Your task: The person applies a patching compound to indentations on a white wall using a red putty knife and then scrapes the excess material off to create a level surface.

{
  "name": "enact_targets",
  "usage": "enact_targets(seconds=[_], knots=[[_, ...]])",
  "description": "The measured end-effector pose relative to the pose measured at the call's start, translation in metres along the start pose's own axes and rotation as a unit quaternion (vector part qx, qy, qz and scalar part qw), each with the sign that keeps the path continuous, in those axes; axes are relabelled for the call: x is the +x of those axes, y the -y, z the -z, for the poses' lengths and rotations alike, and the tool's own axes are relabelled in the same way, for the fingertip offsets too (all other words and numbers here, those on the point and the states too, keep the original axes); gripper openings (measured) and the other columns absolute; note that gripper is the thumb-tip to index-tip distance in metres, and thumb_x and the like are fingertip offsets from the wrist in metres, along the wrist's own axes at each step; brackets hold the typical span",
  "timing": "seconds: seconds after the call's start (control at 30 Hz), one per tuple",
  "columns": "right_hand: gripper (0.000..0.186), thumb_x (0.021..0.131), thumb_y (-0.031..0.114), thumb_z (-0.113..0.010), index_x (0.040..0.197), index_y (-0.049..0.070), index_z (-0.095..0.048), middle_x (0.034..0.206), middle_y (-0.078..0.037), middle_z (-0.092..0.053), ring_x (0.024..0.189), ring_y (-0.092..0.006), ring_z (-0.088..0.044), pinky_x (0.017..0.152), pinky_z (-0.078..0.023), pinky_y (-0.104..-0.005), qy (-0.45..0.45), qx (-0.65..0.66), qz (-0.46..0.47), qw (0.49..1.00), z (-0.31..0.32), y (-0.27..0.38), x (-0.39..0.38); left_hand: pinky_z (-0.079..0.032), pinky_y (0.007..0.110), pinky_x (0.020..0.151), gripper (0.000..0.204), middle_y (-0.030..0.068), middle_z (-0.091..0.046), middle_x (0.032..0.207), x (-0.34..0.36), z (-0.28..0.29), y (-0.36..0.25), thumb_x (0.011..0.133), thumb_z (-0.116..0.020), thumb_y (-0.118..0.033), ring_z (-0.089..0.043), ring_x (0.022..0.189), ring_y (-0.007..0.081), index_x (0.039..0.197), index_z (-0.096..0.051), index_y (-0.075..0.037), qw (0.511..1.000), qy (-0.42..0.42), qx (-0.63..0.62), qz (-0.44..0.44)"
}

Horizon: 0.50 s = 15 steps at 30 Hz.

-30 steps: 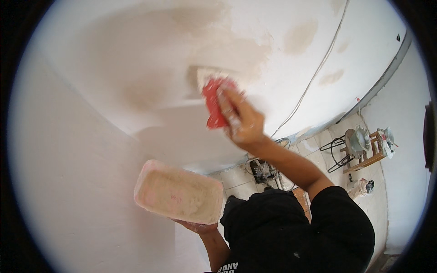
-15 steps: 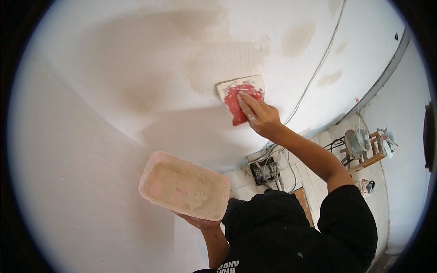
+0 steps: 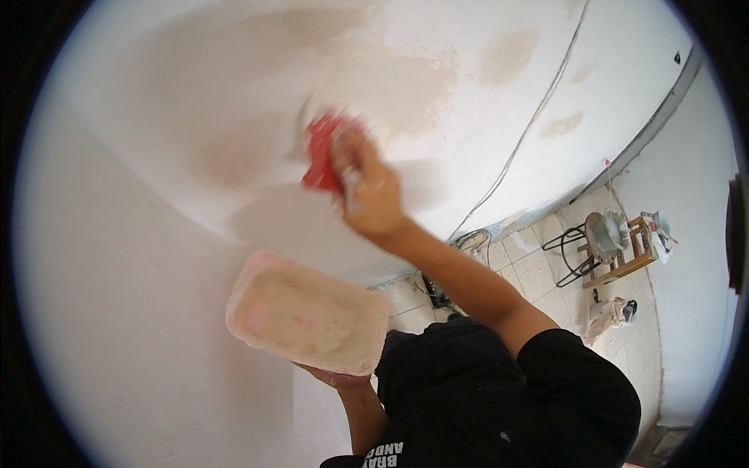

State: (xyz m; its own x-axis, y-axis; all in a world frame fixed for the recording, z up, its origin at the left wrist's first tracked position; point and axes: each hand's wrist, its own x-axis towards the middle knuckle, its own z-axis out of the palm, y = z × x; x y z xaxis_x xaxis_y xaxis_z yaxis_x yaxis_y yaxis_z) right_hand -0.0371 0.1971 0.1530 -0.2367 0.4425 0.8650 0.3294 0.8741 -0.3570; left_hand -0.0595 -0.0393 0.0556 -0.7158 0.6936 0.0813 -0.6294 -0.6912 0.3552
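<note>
Gripping red spreader (image 3: 321, 152) in right grip (image 3: 373, 195) at white wall (image 3: 484, 140); grasping filler tub (image 3: 237, 316) from beneath, left grip (image 3: 335, 378). Could spill from over-tilting tub.

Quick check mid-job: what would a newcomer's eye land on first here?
First, the bright red scraper in the right hand, motion-blurred at the pale wall, just above the picture's middle. Next, the big beige-smeared tray held up by the left hand, lower left of centre. Then the cable slanting down the wall, right of the scraper.
</note>
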Motion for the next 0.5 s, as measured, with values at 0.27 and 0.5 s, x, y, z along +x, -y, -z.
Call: enact_targets(seconds=[0.27, 0.5], knots=[[0.065, 0.064, -0.005, -0.066, 0.128, 0.001, -0.059, 0.122, -0.015, -0.060, 0.097, -0.0290, -0.066, 0.071, -0.058, -0.0329, 0.035, -0.011, 0.070, 0.997, 0.029, 0.008, -0.017, -0.042, 0.053, 0.108, 0.070, 0.0043, -0.031, 0.152, 0.002, -0.024, -0.009, 0.095, -0.043, -0.060, -0.036, 0.137, 0.0307, 0.151, -0.021, -0.026, 0.996, 0.072, -0.044, -0.005], [0.049, 0.078, -0.002, -0.064, 0.126, 0.007, -0.061, 0.118, -0.013, -0.063, 0.090, -0.0299, -0.067, 0.067, -0.058, -0.0331, -0.058, -0.112, 0.060, 0.990, 0.039, -0.003, 0.060, -0.043, 0.053, 0.107, 0.069, 0.0052, -0.029, 0.152, -0.004, -0.016, -0.005, 0.096, -0.048, -0.054, -0.037, 0.136, 0.0317, 0.151, -0.020, -0.024, 0.998, 0.051, -0.009, -0.021]])
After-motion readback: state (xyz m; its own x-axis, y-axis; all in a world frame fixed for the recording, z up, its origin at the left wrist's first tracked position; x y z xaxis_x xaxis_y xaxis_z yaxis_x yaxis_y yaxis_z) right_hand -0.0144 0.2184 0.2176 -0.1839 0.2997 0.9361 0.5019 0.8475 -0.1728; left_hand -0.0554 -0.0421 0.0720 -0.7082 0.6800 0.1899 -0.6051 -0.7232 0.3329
